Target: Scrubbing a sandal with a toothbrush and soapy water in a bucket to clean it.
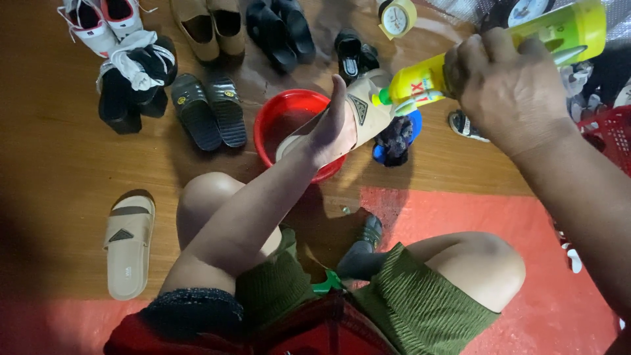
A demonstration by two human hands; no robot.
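Observation:
My left hand (334, 128) grips a beige slide sandal (365, 108) and holds it tilted over a red plastic basin (279, 112) on the floor. My right hand (503, 82) holds a yellow squeeze bottle (559, 29) on its side, its green nozzle pointing at the sandal's strap. A dark scrubbing brush with a blue handle (397, 139) lies just right of the basin. I sit on the floor with bare knees and green shorts.
The matching beige slide (129, 242) lies at lower left. Black slides (209, 110), black-and-white sneakers (135, 75), tan shoes (210, 25), dark sandals (282, 29) and white-red sneakers (102, 20) line the wooden floor. A small clock (397, 16) stands behind. A red basket (610, 135) sits right.

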